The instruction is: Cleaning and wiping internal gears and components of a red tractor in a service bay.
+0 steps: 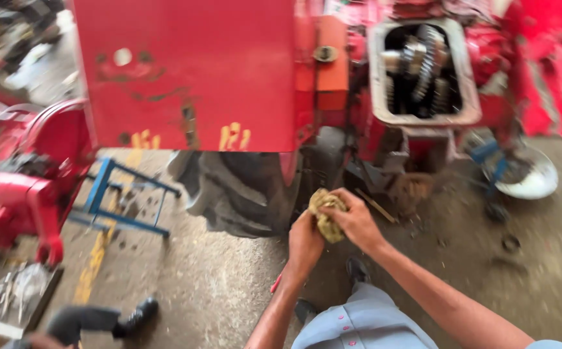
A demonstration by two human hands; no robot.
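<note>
On stained concrete floor (216, 291), far left, red machine part (16, 187), blue metal stand (126, 200); someone's black shoe (135, 317) below. Centre: left hand (305, 244) and right hand (357, 220) both closed around a crumpled yellowish rag (326, 216), seemingly wiping hands. Above right, red tractor's open gearbox (423, 71), gears exposed; metal bowl (536, 178) beyond. Workshop, cluttered.

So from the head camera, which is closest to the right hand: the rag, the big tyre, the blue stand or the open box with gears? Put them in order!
From the right hand:
1. Yellowish rag, in its grip, shared with the left hand.
2. Black tyre, just left of the hands.
3. Open gear housing, above, up on the red machine.
4. Blue stand, far left on the floor.
</note>
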